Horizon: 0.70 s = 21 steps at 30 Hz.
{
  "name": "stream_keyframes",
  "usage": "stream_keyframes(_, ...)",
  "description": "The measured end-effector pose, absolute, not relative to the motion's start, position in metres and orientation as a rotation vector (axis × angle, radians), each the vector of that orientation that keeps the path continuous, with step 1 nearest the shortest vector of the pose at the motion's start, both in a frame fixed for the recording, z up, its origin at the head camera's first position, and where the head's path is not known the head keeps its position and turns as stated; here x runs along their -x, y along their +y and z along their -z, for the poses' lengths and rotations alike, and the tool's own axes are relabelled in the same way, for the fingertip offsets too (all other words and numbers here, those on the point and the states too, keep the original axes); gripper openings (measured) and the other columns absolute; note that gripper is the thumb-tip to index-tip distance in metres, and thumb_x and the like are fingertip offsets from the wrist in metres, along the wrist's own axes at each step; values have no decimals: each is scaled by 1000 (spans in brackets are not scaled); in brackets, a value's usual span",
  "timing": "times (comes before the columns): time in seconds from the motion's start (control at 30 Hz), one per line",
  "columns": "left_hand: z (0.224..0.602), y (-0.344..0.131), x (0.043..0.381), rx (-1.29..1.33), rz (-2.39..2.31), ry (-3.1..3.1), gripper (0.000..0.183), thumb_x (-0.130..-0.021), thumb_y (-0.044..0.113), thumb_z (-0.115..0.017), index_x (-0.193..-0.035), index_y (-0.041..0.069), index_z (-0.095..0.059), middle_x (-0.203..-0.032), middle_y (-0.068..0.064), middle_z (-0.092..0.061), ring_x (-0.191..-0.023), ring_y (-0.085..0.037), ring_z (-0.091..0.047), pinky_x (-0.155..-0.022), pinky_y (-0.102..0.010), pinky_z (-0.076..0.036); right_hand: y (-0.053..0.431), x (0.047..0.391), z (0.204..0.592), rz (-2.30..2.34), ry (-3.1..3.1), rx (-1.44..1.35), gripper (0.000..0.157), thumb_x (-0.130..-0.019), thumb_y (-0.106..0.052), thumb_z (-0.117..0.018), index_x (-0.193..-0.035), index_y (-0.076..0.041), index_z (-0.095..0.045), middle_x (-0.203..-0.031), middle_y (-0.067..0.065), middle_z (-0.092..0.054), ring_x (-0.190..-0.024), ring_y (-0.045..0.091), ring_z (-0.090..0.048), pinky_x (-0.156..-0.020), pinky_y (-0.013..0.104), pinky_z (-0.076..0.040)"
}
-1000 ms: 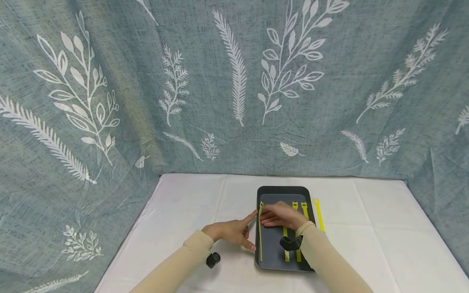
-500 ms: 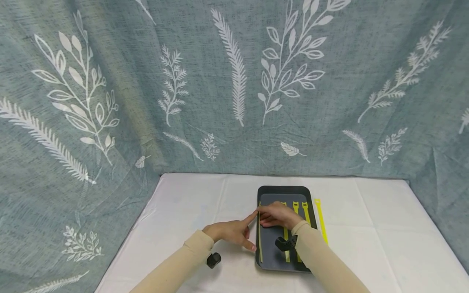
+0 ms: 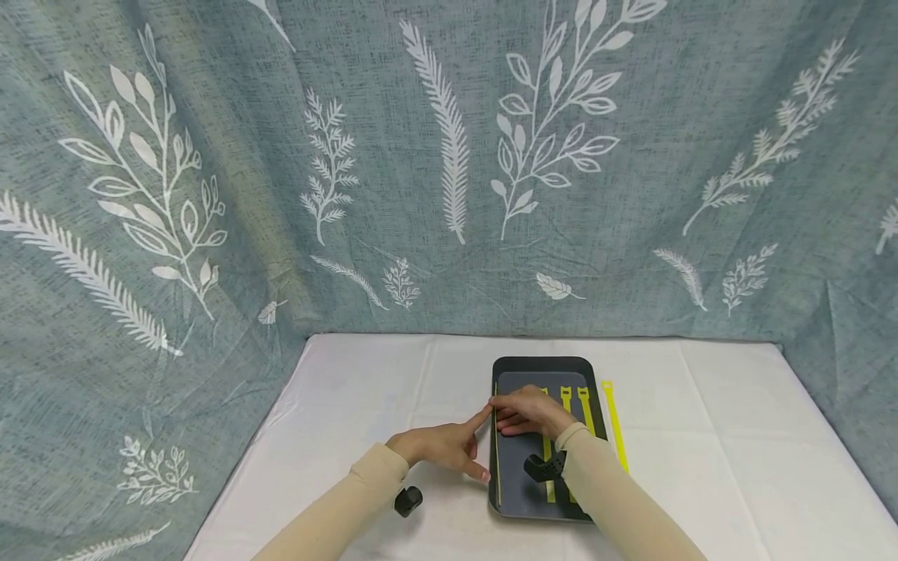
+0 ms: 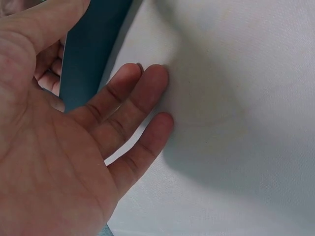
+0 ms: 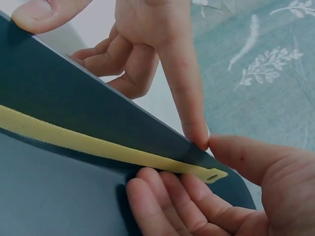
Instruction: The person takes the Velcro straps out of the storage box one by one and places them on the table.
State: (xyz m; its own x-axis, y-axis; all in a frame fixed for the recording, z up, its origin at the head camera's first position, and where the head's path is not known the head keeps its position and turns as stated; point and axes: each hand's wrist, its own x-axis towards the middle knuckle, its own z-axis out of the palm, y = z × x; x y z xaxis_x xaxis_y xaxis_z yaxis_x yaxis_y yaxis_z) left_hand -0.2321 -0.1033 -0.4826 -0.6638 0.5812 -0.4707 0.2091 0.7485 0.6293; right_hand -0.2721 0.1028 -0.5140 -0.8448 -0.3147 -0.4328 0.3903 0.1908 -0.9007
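A dark grey tray (image 3: pixel 543 363) stands on the white table. Along the inside of its left wall runs a yellow hook-and-loop cable tie (image 5: pixel 98 146), its slotted head toward the far end. My right hand (image 3: pixel 535 409) pinches this tie and the wall near that head: curled fingers press from inside, the thumb is over the rim. The left hand (image 3: pixel 442 447) is at the outer left side, its straight index finger meeting the rim beside the right thumb. Its thumb is by the rim nearer me, and the other fingers (image 4: pixel 142 93) are loosely bent over the cloth.
Several more yellow ties (image 3: pixel 566 396) lie lengthwise in the tray, partly under my right arm. One yellow tie (image 3: pixel 613 421) lies on the cloth just right of the tray. A patterned blue-green curtain (image 3: pixel 449 304) hangs behind the table.
My right hand has moved slightly left, its thumb now at the rim by the left index finger. The tie has gone closer against the left wall. The left hand stays in place.
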Motion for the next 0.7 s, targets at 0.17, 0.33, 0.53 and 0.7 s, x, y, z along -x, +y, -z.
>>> stream_keyframes(0.17, 481, -104, 231, -583, -700, 2269, 115, -87, 34, -82, -165, 27, 2, -86, 2, -58, -71, -8, -48, -67, -23, -37, 100, 273, 515, 1737, 1907, -109, 29, -99, -21, -64, -104, 6, -72, -83, 7, -68, -72, 13, -70, -74, 30, -61)
stream_keyframes(0.33, 481, -103, 230, -582, -695, 2273, 115, -87, 34, -82, -165, 25, 2, -87, 2, -58, -72, -8, -48, -68, -23, -37, 100, 273, 516, 1736, 1906, -129, 27, -99, -16, -63, -106, 8, -72, -80, 6, -68, -70, 12, -71, -73, 30, -61)
stream_keyframes(0.53, 483, -102, 230, -582, -704, 2270, 115, -86, 32, -83, -165, 23, -1, -85, 2, -58, -72, -9, -48, -67, -23, -37, 101, 272, 518, 1750, 1905, -131, 25, -98, -12, -62, -110, 9, -71, -82, 8, -70, -69, 14, -71, -72, 31, -61)
stream_keyframes(0.7, 483, -101, 230, -571, -706, 2276, 114, -85, 33, -83, -165, 22, -3, -85, 1, -57, -73, -9, -48, -68, -24, -37, 104, 271, 521, 1758, 1906, -132, 26, -98, -12, -61, -111, 9, -69, -86, 11, -70, -70, 16, -71, -72, 33, -61)
